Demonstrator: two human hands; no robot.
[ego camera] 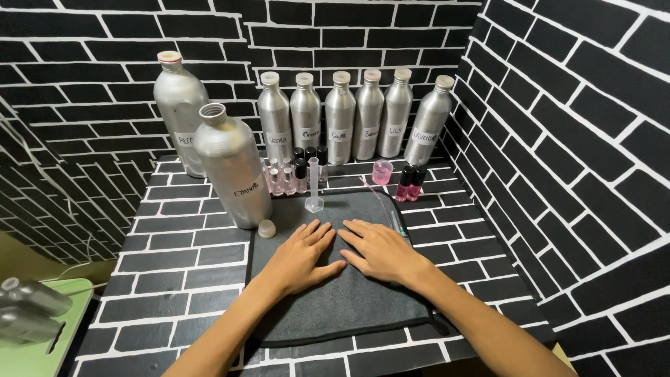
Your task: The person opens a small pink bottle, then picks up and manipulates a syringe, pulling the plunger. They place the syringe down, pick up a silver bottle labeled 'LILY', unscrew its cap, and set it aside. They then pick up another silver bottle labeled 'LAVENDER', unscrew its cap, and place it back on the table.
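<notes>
Grey felt covered the middle of the frame: a dark mat [328, 300] lay on the brick-patterned tabletop [174, 279], and both hands rested flat on it. The left hand [305, 255] lay palm down just left of centre, fingers spread and straight, its grip open and holding nothing. The right hand [377, 250] lay beside it in the same way, fingers loosely fanned toward the upper left, grip open and empty as well. The two hands sat close together, thumbs near each other, though whether they touched could not be told.

Just above the fingertips, at the mat's far edge, a slim clear measuring cylinder [314, 187] stood upright. Left of it a large silver bottle [234, 171] stood uncapped, with its small round cap [266, 228] lying on the tabletop at its foot, near the left hand. A second large silver bottle [180, 112] stood behind it in the upper left of the frame. Along the back wall ran a row of six smaller silver bottles [340, 115], each capped and labelled. In front of them clustered some small glass vials [293, 174] with black caps. A small pink cup [382, 171] stood to the right of centre, with two dark-capped pink vials [411, 183] just beside it.
</notes>
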